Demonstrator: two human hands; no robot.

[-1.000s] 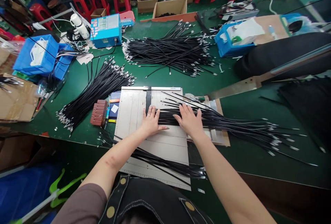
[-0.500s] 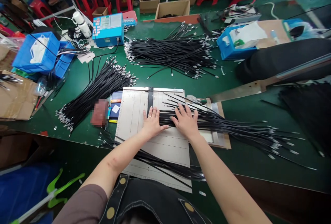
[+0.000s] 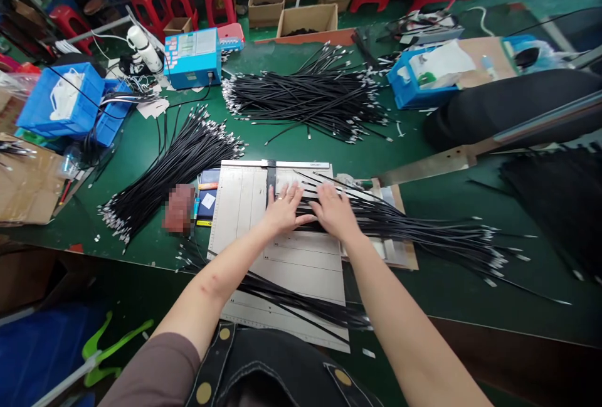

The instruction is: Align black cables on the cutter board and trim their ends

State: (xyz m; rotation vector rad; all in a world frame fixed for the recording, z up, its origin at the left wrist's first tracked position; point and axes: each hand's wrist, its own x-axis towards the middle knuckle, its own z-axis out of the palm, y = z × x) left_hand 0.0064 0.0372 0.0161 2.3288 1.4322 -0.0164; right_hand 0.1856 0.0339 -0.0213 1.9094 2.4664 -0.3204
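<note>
My left hand (image 3: 283,211) lies palm down with fingers stretched out, at the left ends of a spread of black cables (image 3: 414,226). Close to its right, my right hand (image 3: 335,214) rests flat on the same cables, fingers extended. The cables cross the right edge of a pale ruled cutting board (image 3: 239,206), their silvery tips fanning out to the right. A black stop bar (image 3: 271,176) stands just left of my left hand. More black cables (image 3: 301,302) lie across the board's near part, under my left forearm.
A long raised blade (image 3: 427,167) slants up rightward beyond the board. Heaps of black cables (image 3: 301,100) lie at the back, with another pile (image 3: 164,172) at left. A blue box-shaped device (image 3: 192,59), a blue bin (image 3: 61,100) and a blue tray (image 3: 399,87) stand around.
My left hand has slid right and slightly away from me, closer to my right hand. The right hand stays on the cables with its fingers closer together. The view has shifted slightly.
</note>
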